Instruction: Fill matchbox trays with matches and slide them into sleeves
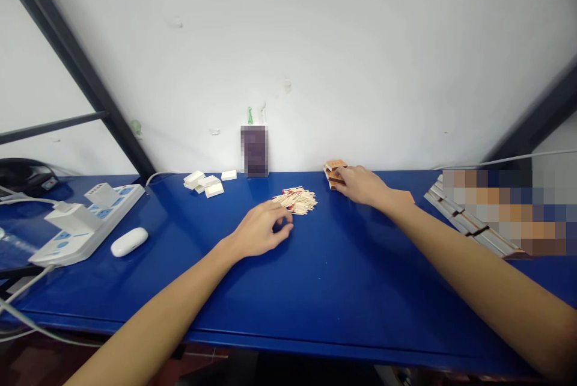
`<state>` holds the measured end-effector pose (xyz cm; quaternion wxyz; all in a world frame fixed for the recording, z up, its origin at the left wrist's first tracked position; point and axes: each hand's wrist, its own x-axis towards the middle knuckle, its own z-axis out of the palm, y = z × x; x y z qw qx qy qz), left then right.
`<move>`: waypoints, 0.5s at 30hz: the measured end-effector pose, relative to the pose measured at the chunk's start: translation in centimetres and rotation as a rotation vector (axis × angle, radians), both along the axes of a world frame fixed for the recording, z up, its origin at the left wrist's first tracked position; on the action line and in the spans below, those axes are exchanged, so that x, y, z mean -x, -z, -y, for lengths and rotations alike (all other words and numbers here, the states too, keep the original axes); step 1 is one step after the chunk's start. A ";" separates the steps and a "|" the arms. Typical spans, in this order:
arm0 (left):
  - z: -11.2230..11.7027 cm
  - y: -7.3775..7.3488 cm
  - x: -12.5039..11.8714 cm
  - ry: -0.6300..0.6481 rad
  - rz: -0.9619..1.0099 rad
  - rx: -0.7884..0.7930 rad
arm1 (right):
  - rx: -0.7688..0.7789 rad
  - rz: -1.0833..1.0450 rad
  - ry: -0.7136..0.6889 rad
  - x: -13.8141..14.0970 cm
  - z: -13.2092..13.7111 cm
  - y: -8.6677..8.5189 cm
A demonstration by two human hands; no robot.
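On the blue desk, a loose pile of matches with red heads lies near the middle. My left hand rests at the pile's near left side, thumb apart from the curled fingers and nothing visible in its grasp. Towards the wall, my right hand has its fingertips closed on an orange-brown matchbox sleeve in a small stack of sleeves. The hand partly covers this stack. Several white matchbox trays lie in a loose group at the back left.
A white power strip with plugs and cables sits at left, beside a white earbud case. A blurred dark purple item stands against the wall. At right is a stack of books or boxes, partly pixelated. The desk's front edge runs below.
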<state>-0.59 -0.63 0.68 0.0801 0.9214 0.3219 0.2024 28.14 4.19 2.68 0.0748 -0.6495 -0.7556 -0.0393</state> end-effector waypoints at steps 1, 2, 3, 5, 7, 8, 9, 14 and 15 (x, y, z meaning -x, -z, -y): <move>-0.4 0.1 0.3 -0.051 0.014 -0.039 | -0.008 0.006 0.009 0.0 -0.2 0.0; -0.8 0.2 0.6 -0.093 0.028 -0.068 | -0.014 0.014 0.014 -0.2 -0.4 0.1; -1.1 0.3 0.8 -0.127 0.039 -0.085 | -0.018 0.019 0.013 -0.3 -0.5 0.1; -1.7 0.4 1.1 -0.183 0.050 -0.098 | -0.017 0.025 -0.010 -0.5 -0.3 0.0; -2.2 0.3 1.6 -0.244 0.037 -0.111 | -0.020 0.017 -0.040 -0.5 0.2 0.2; -2.5 0.2 1.9 -0.285 0.022 -0.130 | -0.035 0.004 -0.057 -0.3 0.5 0.3; -2.8 0.0 2.3 -0.332 -0.003 -0.156 | -0.061 -0.014 -0.080 -0.1 1.0 0.5; -4.7 -1.0 6.0 -0.693 -0.210 -0.268 | -0.132 -0.098 -0.239 1.7 4.5 1.7; -5.0 -1.1 6.9 -0.740 -0.244 -0.244 | -0.126 -0.104 -0.246 2.0 5.2 1.8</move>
